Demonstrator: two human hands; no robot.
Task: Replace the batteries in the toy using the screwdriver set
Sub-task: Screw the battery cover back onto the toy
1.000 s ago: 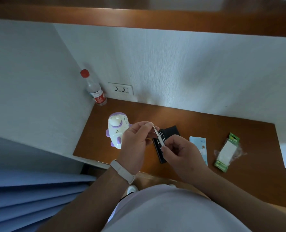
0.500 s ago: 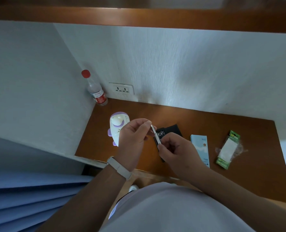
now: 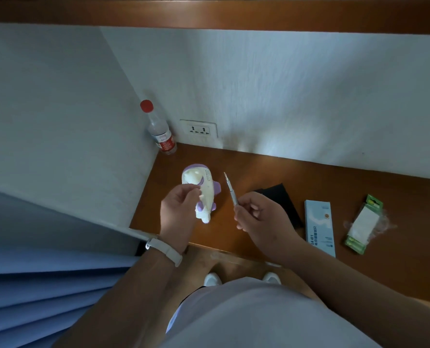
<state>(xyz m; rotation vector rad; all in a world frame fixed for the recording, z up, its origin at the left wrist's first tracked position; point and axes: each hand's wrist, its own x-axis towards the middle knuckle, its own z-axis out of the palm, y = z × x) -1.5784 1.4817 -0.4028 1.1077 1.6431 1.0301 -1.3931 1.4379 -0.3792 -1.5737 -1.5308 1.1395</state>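
The desk (image 3: 334, 187) carries everything, and I give all places from the toy (image 3: 204, 197), which lies on the desk's left part near the wall corner. My right hand (image 3: 259, 217) is to the right of the toy, with its fingers curled round the lower end of the screwdriver (image 3: 230, 189). My left hand (image 3: 180, 209) is at the toy's near left side, with thumb and fingertips drawn together over its body. I cannot tell if they already grip the toy or only touch it. Further right of the toy are the black case (image 3: 281, 199), partly hidden behind my right hand, then the blue box (image 3: 319, 227), and farthest the batteries (image 3: 364, 224) in their pack. The screwdriver tip points away from me, just beside the toy and apart from it. A second ago both hands met at this tip, above the case. Now they have parted and the left one has gone to the toy. I judge the bit is fitted, and next I must turn the toy to find the screw of its battery cover.
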